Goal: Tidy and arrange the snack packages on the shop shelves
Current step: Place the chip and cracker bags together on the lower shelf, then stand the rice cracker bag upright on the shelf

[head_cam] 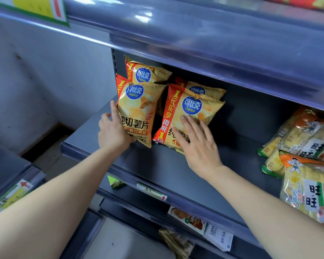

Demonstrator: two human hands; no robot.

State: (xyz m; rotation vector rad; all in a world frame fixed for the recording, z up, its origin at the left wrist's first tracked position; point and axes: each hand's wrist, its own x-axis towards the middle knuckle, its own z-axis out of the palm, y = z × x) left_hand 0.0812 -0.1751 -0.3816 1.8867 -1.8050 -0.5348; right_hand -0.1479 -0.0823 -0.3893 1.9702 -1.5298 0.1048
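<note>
At far left a yellow label (39, 8) hangs on the rail of the shelf above. Our left hand (113, 131) holds the left front bag (137, 113) by its lower left edge: one finger lies straight up along the side and the others curl round the bottom corner, partly hidden behind the bag. That bag stands nearly upright at the left end of the grey shelf (157, 165). Just behind it, a little higher, leans the left back bag (148, 73), touching it. On the shelf's front rail below sits a price tag (151, 191).

Just beside the left pair stands the right front bag (187, 113), tilted to the right, its bottom on the shelf. Our right hand (196, 146) lies flat on its lower face, fingers straight and slightly spread, gripping nothing. The right back bag (200, 89) peeks out from behind, touching it.

On the shelf beneath we see a box (187, 219) and a white pack (219, 238) side by side.

At the far right of the grey shelf, well apart from the chip bags, cracker packs (307, 139) lie stacked and overlapping.
</note>
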